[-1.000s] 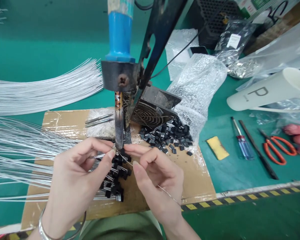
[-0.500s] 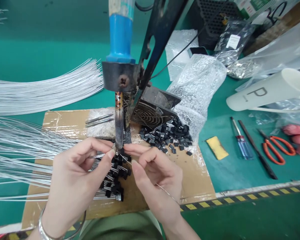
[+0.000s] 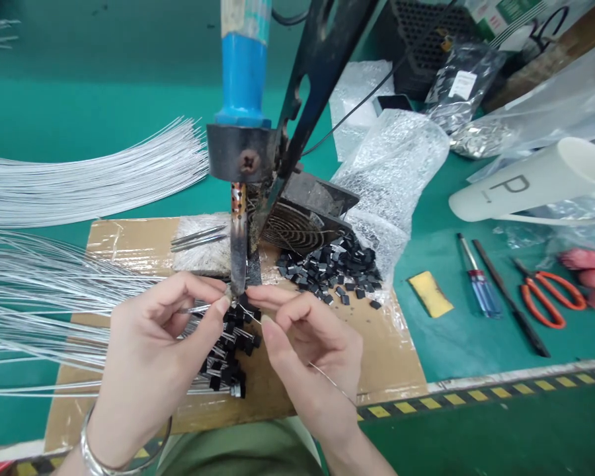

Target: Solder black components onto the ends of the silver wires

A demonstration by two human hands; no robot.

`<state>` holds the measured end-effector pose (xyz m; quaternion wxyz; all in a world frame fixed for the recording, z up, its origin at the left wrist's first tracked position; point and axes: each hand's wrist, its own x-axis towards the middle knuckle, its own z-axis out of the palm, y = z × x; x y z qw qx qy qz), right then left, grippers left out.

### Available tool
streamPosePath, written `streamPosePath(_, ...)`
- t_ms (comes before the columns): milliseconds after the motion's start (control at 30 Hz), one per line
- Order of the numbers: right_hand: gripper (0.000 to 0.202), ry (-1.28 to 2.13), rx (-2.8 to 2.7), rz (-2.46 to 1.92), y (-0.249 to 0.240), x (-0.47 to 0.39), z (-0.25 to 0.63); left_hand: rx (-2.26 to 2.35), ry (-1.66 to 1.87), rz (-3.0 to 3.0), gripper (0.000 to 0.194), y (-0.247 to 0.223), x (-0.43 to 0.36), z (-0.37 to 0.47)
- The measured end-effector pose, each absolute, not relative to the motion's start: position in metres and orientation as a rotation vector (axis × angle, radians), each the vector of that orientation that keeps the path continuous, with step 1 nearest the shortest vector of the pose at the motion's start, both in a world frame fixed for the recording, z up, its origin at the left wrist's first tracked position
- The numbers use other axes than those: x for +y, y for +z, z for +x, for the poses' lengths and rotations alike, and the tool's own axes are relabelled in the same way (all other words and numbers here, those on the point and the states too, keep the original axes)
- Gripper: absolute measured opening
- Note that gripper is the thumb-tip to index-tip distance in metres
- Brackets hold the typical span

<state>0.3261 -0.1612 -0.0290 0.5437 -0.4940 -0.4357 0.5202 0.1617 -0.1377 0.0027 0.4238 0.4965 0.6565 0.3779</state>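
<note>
Under the soldering iron (image 3: 238,258) at the centre of the head view, the left hand (image 3: 149,344) has its fingers closed on a pale wire (image 3: 197,308), whose end lies at the iron's tip. The right hand (image 3: 317,357) pinches a thin metal wire (image 3: 334,384) between thumb and forefinger, its free end directed towards the same tip; whether it touches cannot be confirmed, the spot being small and partly covered. Compared with the pictures of the preceding second, both grips are unaltered; only the iron and left hand appear slightly further right in the frame, consistent with minor head movement. In this inspector's judgement, work at the tip therefore remains in progress, with no release noted. Below the tip, wired black connectors (image 3: 238,340) lie on cardboard (image 3: 377,344); loose black pieces (image 3: 327,271) are heaped near the fan (image 3: 297,228) on the tabletop (image 3: 129,106).
</note>
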Motion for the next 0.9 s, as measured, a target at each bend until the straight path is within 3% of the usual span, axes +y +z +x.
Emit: streamPosePath(900,0.023,1.219,-0.985,-1.115,-0.0332,-0.1629,0.3221,1.609,0.991,1.285,0.008,0.0006,-0.1394,0.1610)
